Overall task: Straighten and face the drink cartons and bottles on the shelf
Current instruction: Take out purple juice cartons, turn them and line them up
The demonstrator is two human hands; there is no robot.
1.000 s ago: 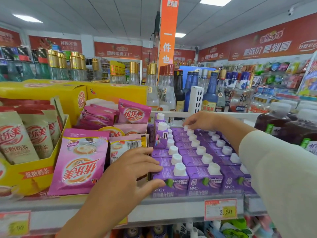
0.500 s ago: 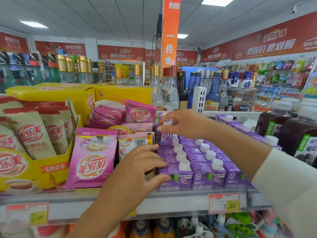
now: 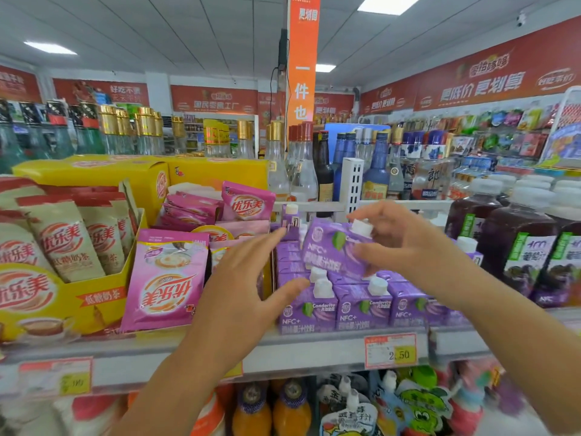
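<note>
Tilting above the purple carton rows (image 3: 361, 306) on the shelf (image 3: 298, 350), a purple white-capped carton (image 3: 333, 250) is facing forward. The right hand (image 3: 405, 243) is gripping it with curled fingers; the left hand (image 3: 245, 278) is hovering open, fingers spread, thumb by the front row.

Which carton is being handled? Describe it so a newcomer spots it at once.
Below the orange hanging banner, a block of purple juice cartons stands above the 2.50 price tag. The one meant is the purple carton held over that block by the right hand. Unlike its upright neighbours, it is airborne and tilted, white cap pointing upper right.
</note>
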